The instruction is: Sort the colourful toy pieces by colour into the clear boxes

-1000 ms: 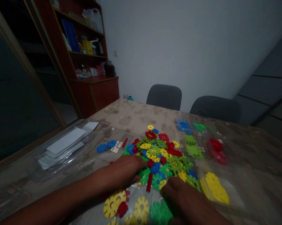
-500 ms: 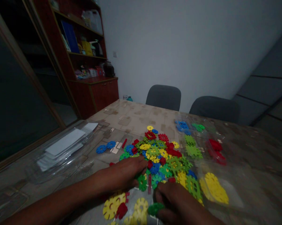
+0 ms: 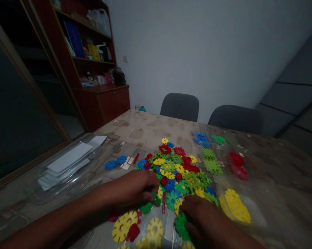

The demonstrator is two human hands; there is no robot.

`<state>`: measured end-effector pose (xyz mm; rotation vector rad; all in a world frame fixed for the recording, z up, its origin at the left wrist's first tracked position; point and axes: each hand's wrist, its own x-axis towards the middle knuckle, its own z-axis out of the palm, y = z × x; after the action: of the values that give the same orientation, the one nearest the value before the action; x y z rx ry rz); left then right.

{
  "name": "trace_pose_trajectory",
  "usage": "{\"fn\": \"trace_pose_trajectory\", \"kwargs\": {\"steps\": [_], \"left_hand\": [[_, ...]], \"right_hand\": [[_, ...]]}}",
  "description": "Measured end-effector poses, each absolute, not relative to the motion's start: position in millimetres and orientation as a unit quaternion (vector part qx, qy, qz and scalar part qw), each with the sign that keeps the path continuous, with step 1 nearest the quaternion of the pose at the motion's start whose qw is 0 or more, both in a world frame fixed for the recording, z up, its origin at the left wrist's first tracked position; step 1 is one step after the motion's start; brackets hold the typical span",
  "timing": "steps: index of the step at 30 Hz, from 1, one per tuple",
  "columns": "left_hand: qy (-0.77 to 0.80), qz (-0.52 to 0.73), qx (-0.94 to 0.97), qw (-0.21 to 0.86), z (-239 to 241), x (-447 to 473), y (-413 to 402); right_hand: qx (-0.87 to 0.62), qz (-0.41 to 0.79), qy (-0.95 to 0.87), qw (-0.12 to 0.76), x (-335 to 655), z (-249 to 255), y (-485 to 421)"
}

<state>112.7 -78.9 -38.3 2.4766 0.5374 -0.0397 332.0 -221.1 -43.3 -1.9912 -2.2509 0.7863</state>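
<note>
Red, yellow, blue and green plastic is seen from the head camera, heaped in a mixed pile [image 3: 169,168] in the middle of the table [image 3: 148,121]. On the right, 5 groups have been set apart by colour: blue pieces [image 3: 200,138], bright green pieces [image 3: 218,139], lime pieces [image 3: 212,166], red pieces [image 3: 237,159] and yellow pieces [image 3: 235,207], with clear boxes [image 3: 257,209] seen around several of them. Much more appears to be left mixed than has been set apart. The pile is made up largely of flat discs with notched rims, along with lime lattice squares and chunky red parts.

The left hand [image 3: 139,185] is laid over the near left edge of the pile, fingers bent; a small green disc [image 3: 156,199] is seen by its thumb, but whether it is gripped cannot be told. The right hand [image 3: 205,216] is mostly closed at the near edge, and a larger green disc [image 3: 181,226] appears to be pinched there. A red bar [image 3: 164,202] is seen between the hands.
</note>
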Motion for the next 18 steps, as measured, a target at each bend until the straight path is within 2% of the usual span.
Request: {"fn": "trace_pose_trajectory", "kwargs": {"steps": [7,12,18], "left_hand": [[0.186,-0.093,0.911,0.355,-17.7,101.2,-78.9],[0.192,-0.037,0.927,0.321,-28.2,104.3,-78.1],[0.217,-0.076,0.927,0.295,-24.6,100.8,-72.2]], "right_hand": [[-0.652,0.245,-0.714,-0.076,347.6,-48.8,-222.4],[-0.648,0.246,-0.717,-0.069,349.3,-48.7,-224.0],[-0.693,0.242,-0.672,-0.095,324.5,-36.5,-218.6]]}}
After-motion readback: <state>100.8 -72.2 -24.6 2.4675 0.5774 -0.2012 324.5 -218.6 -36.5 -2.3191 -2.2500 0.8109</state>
